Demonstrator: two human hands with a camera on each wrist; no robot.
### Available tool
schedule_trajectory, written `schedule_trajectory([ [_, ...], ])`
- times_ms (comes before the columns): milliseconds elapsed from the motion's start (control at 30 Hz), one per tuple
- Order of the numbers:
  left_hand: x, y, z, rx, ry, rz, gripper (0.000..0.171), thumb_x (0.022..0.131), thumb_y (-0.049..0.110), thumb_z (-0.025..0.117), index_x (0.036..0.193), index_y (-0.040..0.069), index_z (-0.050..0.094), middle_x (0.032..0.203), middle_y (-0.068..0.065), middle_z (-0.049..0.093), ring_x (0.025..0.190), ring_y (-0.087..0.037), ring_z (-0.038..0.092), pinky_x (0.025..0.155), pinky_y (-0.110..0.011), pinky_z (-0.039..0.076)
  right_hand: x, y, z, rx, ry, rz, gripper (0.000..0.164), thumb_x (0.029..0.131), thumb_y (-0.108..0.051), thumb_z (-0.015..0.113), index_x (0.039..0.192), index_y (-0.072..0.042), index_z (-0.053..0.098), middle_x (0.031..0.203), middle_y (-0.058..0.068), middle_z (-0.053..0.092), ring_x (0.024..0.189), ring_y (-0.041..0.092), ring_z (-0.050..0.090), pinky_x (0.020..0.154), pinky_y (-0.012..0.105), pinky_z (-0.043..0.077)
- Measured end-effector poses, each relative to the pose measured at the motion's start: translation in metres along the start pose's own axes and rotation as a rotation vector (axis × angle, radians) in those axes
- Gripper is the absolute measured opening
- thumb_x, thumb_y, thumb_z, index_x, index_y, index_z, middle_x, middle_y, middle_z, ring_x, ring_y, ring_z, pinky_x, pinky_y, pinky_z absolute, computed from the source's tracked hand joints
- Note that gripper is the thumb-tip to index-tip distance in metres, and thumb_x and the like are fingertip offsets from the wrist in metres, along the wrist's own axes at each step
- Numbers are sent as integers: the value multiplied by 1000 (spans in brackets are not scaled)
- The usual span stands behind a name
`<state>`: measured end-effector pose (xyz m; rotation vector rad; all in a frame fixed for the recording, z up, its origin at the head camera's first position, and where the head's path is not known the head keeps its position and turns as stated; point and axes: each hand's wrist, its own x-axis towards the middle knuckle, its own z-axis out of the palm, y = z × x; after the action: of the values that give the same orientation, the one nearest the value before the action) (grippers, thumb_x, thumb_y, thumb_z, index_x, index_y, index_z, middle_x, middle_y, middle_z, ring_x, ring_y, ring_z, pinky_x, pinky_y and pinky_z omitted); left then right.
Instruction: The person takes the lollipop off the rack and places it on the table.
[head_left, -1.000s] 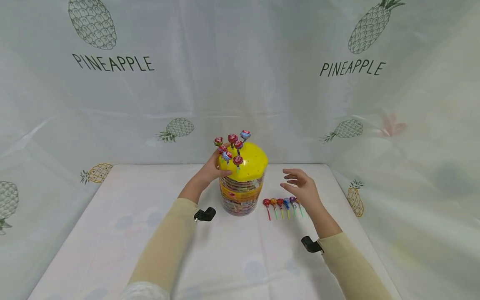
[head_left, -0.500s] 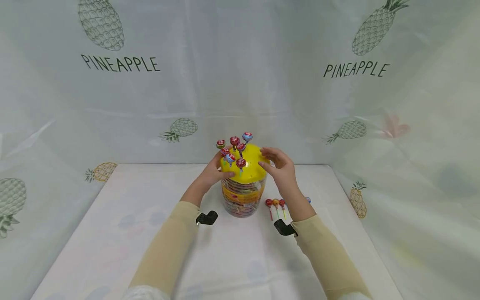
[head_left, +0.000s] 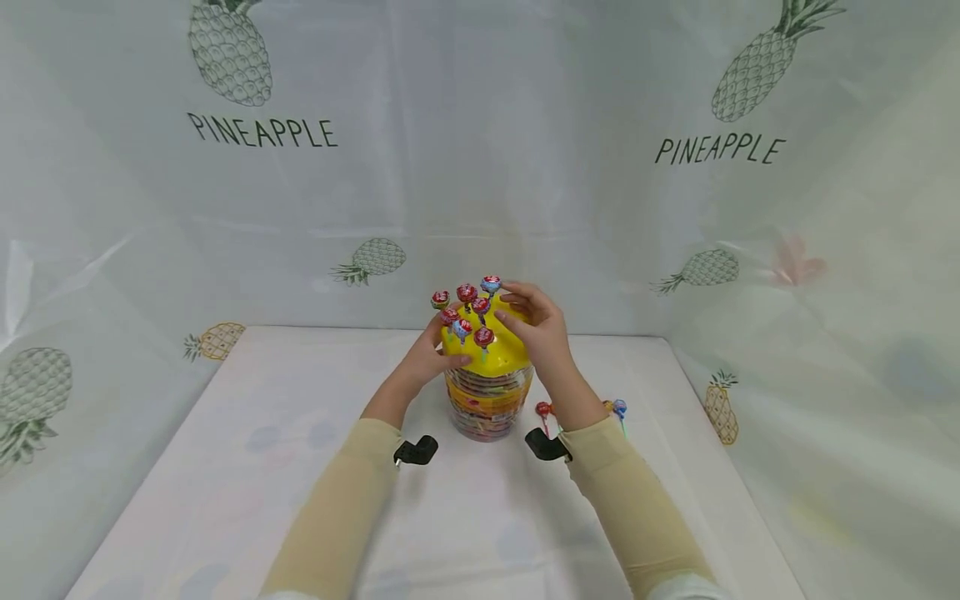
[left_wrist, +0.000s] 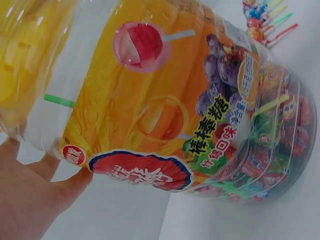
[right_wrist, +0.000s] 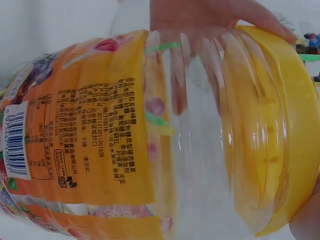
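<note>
A clear candy jar (head_left: 487,408) with an orange label and lollipops inside stands upright under a yellow lid (head_left: 501,358). Several wrapped lollipops (head_left: 467,293) stick up from the lid's left half. My left hand (head_left: 422,365) grips the jar's upper left side at the lid. Its thumb lies along the lid's front, and fingers show through the clear wall in the right wrist view. My right hand (head_left: 549,337) is over the lid's right side, fingers bent and parted from the thumb. Its fingertips are right beside the rear blue lollipop (head_left: 491,285).
A row of loose lollipops (head_left: 618,408) lies on the white table (head_left: 480,517) right of the jar, partly hidden by my right forearm. A pineapple-print curtain (head_left: 465,192) hangs behind the table and along its sides.
My right hand has moved left and up from above the loose lollipops to the lid's right side. My left hand stays on the jar. The head view has shifted slightly.
</note>
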<state>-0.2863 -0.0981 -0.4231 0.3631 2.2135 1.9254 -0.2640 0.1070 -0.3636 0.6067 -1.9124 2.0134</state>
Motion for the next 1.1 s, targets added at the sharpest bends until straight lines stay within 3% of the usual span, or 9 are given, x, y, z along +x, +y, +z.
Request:
schedule_trajectory([
  [167, -10, 2, 1, 10, 26, 1, 90, 83, 22, 80, 153, 36, 25, 157, -8, 26, 140, -35, 28, 110, -56, 30, -2, -1, 1, -27, -77, 12, 40, 90, 5, 65, 129, 0, 58, 130, 7, 56, 120, 35, 48, 108, 38, 37],
  [333, -17, 3, 2, 13, 43, 20, 87, 82, 25, 80, 151, 38, 29, 156, -6, 29, 141, -34, 26, 110, -58, 28, -8, -11, 3, -108, -189, 31, 45, 92, 8, 60, 135, 1, 53, 137, 15, 49, 121, 33, 47, 107, 39, 39],
  [500, -24, 1, 4, 0, 63, 10, 88, 83, 31, 79, 152, 33, 25, 158, -8, 25, 144, -35, 20, 111, -60, 23, -13, -30, 9, -166, -288, -15, 48, 92, 8, 59, 139, 4, 48, 141, 20, 47, 120, 33, 46, 105, 44, 42],
  [700, -28, -2, 5, -4, 64, 30, 88, 83, 34, 79, 152, 35, 24, 157, -8, 25, 143, -34, 22, 111, -59, 25, -16, -29, 8, -132, -285, -71, 49, 90, 13, 59, 137, 7, 47, 142, 21, 46, 119, 39, 45, 105, 49, 39],
  [900, -29, -3, 5, -9, 52, 38, 84, 86, 31, 76, 151, 40, 24, 156, -8, 25, 141, -34, 24, 111, -60, 24, -19, -28, 8, -133, -260, -49, 47, 91, 8, 60, 137, 4, 49, 137, 22, 49, 119, 43, 46, 101, 43, 45],
  [1100, -29, -2, 5, -12, 45, 41, 84, 86, 31, 76, 151, 39, 24, 155, -9, 26, 140, -33, 27, 111, -59, 25, -17, -34, 8, -163, -238, -41, 47, 91, 9, 60, 137, 3, 51, 137, 21, 51, 120, 40, 47, 104, 47, 41],
])
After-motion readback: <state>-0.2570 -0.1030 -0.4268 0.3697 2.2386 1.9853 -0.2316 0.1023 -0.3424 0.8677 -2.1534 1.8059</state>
